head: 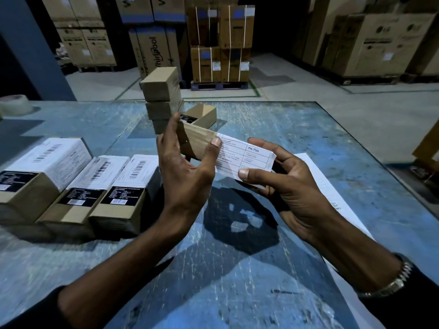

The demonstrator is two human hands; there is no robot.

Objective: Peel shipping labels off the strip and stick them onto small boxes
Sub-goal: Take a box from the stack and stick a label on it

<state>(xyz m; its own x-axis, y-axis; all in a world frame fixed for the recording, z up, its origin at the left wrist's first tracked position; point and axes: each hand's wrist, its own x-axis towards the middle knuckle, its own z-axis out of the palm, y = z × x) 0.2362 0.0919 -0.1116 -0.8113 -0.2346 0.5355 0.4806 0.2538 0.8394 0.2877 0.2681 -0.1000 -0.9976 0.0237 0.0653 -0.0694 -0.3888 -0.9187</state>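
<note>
I hold a small brown cardboard box (198,142) in the air above the blue table (237,245). My left hand (187,172) grips its left end, thumb on the top edge. A white shipping label (244,160) printed "Pre-Paid" lies over the box's right part. My right hand (282,176) holds that end, its thumb pressing on the label's near edge. Three labelled boxes (99,184) stand in a row at the left. A stack of plain boxes (162,98) rises behind my left hand. The white label strip (332,198) lies on the table under my right forearm.
One box (202,117) lies on its side behind the held one. A roll of clear tape (14,105) sits at the table's far left. Large cartons on pallets (221,43) stand on the floor beyond the table. The table's right edge runs diagonally near my right wrist.
</note>
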